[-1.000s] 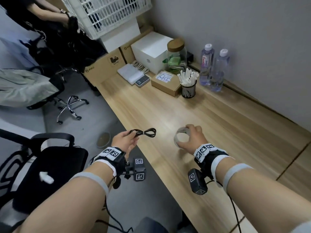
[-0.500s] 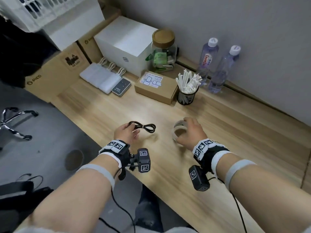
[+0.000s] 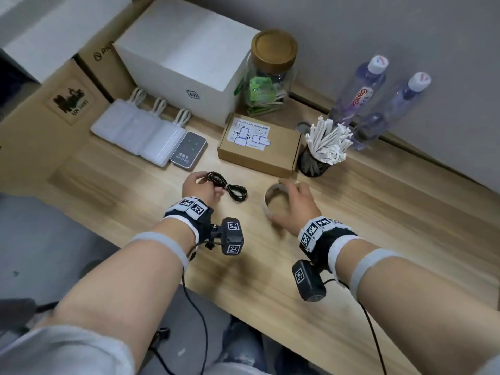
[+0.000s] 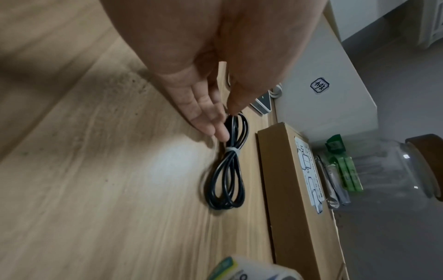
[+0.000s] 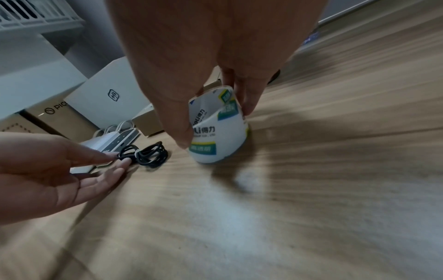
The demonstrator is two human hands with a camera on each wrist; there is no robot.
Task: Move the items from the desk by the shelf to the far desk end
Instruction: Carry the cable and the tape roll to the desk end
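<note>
Setting down both items at the far table [image 3: 167, 220] end, by the look of it. Left hand [image 3: 198, 186] pinches one loop of the black cable [image 3: 228, 186] between thumb and fingers [image 4: 210, 121]; other loop already lies on the wood, just in front of the brown box [image 3: 259, 150]. Right hand [image 3: 295, 204] grips the tape roll [image 3: 272, 198] by its rim, thumb one side, fingers [image 5: 249, 100] the other, roll tilted on edge and touching the table.

Risks, as judged:
- Roll is on its edge, so letting go now may let it roll toward the cup of white sticks [image 3: 324, 147] or off the near edge.
- Its paper label is peeling; a grip on the flap alone could slip.
- Cable is bound by one small tie; a drag instead of a clean release could snag it on the box.
- Hands are near each other, so a sideways move could knock the other item.

View differences:
- Head view gives layout: power banks [image 3: 140, 133], white box [image 3: 184, 58], jar [image 3: 272, 74], two bottles [image 3: 378, 101] along the wall. Roll's label is hidden there.
- Right wrist view shows the printed, peeling label and the tilt, plus the left hand's pinch from the side.
- Left wrist view shows the tie at the cable's waist and the gap to the box; only the roll's corner shows, blurred.
</note>
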